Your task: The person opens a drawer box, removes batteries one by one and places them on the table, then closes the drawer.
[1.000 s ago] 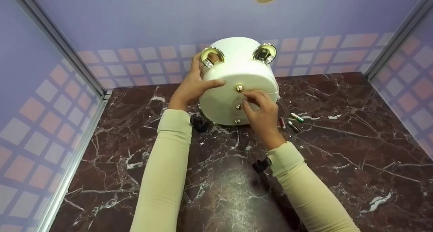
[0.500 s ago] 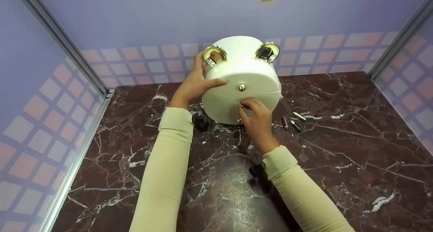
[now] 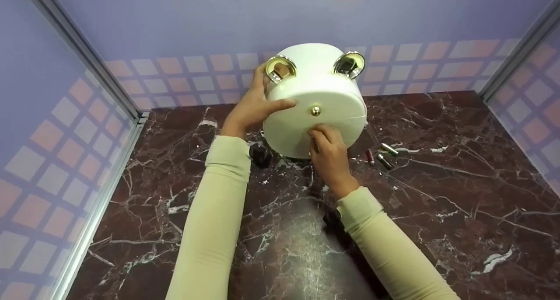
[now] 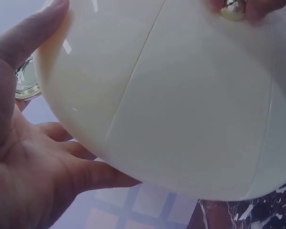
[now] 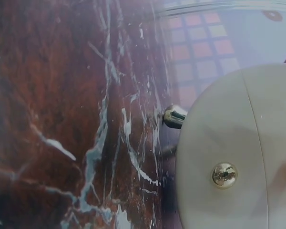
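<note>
A white round case with two gold ear-shaped parts on top stands on the dark marbled table. My left hand grips its left side, thumb on the front face and fingers behind; the left wrist view shows the hand around the rim of the case. Below the gold top knob, my right hand pinches the middle knob, which shows between fingertips as a shiny knob. The lowest knob is hidden in the head view. In the right wrist view another knob is uncovered.
Three small cylinders, red, dark and green-silver, lie on the table right of the case. A tiled-pattern wall stands close behind, with side panels left and right.
My right hand has moved down from beside the top knob to the middle one, its fingers closing there. My left hand keeps its grip on the case. The head view has shifted slightly.
</note>
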Tool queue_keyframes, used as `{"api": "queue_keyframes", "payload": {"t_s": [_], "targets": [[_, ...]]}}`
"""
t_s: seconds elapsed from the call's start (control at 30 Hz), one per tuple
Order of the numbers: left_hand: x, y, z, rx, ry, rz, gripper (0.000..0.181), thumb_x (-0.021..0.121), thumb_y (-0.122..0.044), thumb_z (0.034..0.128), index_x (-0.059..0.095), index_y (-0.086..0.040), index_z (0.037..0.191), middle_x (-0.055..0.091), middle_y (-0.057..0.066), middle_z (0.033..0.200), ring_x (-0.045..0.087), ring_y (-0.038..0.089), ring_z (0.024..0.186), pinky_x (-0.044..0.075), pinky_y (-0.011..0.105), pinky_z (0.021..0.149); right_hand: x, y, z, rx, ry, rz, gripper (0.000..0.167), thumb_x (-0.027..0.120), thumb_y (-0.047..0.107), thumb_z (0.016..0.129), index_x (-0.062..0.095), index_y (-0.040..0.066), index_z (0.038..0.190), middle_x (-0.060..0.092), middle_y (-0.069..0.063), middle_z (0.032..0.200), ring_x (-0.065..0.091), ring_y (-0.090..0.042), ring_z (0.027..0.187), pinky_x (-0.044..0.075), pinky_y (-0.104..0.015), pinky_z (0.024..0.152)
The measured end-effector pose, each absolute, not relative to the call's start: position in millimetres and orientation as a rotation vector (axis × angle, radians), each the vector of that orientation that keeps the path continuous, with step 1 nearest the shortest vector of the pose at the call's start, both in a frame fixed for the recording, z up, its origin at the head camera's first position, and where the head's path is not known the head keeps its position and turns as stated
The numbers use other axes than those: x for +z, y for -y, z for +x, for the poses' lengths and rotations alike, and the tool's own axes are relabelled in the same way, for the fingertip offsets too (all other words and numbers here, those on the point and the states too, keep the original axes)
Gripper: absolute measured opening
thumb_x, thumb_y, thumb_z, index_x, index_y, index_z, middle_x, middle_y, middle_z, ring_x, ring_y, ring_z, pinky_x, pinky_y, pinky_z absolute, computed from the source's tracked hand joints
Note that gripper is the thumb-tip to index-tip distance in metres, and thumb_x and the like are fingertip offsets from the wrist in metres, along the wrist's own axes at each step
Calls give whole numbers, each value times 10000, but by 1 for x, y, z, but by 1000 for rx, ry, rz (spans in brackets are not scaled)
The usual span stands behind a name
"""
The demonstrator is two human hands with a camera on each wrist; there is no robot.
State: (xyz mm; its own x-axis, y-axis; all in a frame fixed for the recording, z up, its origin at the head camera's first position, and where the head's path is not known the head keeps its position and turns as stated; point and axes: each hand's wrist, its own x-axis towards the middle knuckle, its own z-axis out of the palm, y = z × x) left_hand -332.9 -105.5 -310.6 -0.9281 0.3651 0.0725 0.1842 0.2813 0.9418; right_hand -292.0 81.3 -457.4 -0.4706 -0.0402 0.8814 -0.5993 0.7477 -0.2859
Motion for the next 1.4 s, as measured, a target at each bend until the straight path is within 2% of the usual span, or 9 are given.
{"api": "queue_keyframes", "payload": {"t_s": [0.13,0.3,0.53,0.77,0.97,1.13,1.4], "targets": [[-309,107,-334,1663,-2397,527,1094,830,-266,747,63,-304,1526,257,70,1602,467,275,1313,490,389,1027,-457,-82,-293,702,1961,505,91,614,-61,845,683,-15,883,652,-130,958,601,-307,929,525,-374,855],[-308,111,-337,1497,-2479,535,1111,810,-350,762,15,-313,1536,192,67,1627,290,282,1455,301,411,1188,-459,-83,-291,680,1964,517,83,633,-63,830,682,-18,879,647,-135,945,600,-303,912,528,-375,836],[-307,117,-341,1460,-2463,576,1072,784,-288,800,11,-225,1539,147,141,1627,159,238,1505,171,379,1239,-461,-84,-285,659,1962,561,80,656,-54,817,683,-20,884,646,-140,943,601,-300,903,536,-381,819],[-325,125,-362,1491,-2434,541,1110,841,-346,739,55,-316,1523,187,103,1624,201,207,1496,198,393,1232,-463,-84,-272,668,1936,588,96,684,-41,799,695,-15,891,647,-146,933,607,-306,900,534,-384,829],[-327,130,-366,1476,-2449,541,1137,864,-385,697,76,-333,1515,219,104,1616,245,214,1482,232,393,1221,-464,-85,-259,684,1930,626,113,665,-37,823,706,-12,926,647,-147,941,608,-304,904,536,-375,839],[-325,130,-365,1455,-2457,551,1139,862,-393,696,74,-325,1516,235,105,1611,275,235,1470,271,401,1205,-464,-86,-249,683,1919,650,153,658,-64,803,709,-5,935,656,-139,947,615,-297,901,540,-363,829],[-323,131,-362,1439,-2456,540,1132,851,-373,714,53,-346,1517,175,114,1625,218,236,1491,260,394,1209,-466,-87,-236,634,1870,694,198,670,-80,768,721,4,940,660,-126,927,624,-276,868,546,-328,819]]}}
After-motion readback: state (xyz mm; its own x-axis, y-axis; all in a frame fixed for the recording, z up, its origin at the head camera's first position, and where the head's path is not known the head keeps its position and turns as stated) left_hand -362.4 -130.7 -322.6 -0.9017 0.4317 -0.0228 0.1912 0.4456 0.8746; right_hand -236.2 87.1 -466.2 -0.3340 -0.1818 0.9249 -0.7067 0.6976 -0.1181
